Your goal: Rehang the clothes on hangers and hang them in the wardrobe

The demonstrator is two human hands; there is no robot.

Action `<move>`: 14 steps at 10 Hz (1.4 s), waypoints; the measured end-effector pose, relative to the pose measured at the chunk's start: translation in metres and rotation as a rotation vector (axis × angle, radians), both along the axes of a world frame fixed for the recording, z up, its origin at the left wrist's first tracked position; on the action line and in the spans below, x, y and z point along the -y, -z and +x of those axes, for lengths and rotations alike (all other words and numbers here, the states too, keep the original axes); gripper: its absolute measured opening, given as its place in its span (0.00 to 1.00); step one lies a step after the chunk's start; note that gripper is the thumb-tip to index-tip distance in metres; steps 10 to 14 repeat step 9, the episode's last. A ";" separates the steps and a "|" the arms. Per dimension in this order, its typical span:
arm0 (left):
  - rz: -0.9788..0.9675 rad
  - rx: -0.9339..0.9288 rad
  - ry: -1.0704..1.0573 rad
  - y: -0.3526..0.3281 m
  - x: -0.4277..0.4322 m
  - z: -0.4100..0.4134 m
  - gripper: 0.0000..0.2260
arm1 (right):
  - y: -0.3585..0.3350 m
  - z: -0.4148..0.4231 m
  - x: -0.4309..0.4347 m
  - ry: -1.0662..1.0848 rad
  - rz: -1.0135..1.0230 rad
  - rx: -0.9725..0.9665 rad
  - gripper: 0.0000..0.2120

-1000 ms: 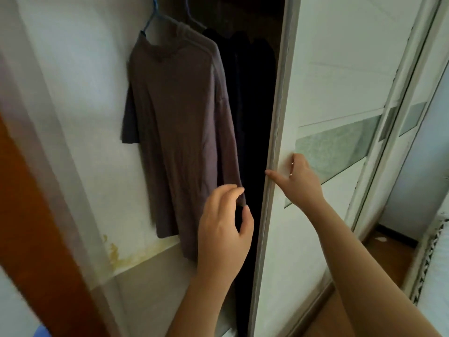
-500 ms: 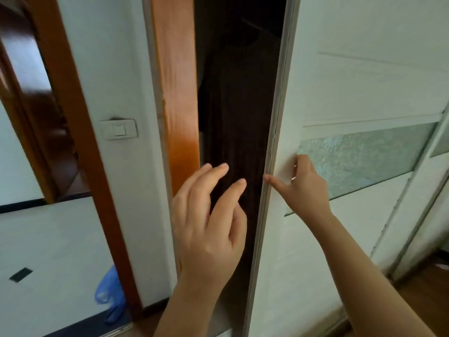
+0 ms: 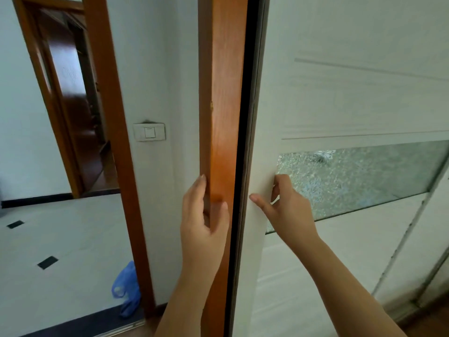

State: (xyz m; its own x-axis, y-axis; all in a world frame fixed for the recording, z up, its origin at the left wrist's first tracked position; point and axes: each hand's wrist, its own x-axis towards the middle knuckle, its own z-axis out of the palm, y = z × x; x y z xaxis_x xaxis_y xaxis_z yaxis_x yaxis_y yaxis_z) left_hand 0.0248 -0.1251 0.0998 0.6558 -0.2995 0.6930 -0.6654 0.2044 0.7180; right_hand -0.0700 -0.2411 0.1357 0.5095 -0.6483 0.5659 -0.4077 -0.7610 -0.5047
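Where the view begins at the left, an orange-brown wooden door frame (image 3: pixel 114 117) is seen on a white tiled floor (image 3: pixel 60 239), and a blue plastic bag (image 3: pixel 127 290) lies near its base. A white rectangular light switch (image 3: pixel 149 132) is mounted on the white wall (image 3: pixel 170 69). An orange wooden upright post (image 3: pixel 223 93) is gripped by the left hand (image 3: pixel 204 227), fingers curled round its edge. A narrow dark gap (image 3: pixel 245 117) separates it from the white sliding wardrobe door (image 3: pixel 340 93), held by the right hand (image 3: pixel 289 215): fingers hooked at the frosted glass panel (image 3: pixel 364 178), thumb spread. The clothes are hidden behind it.
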 end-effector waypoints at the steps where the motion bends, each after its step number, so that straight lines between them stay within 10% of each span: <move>1: -0.003 0.020 0.029 0.004 -0.002 0.006 0.22 | 0.004 0.003 -0.009 -0.007 -0.009 -0.008 0.21; 14: 0.138 -0.077 0.068 0.008 -0.015 0.003 0.18 | 0.024 -0.015 -0.017 -0.211 0.210 0.015 0.11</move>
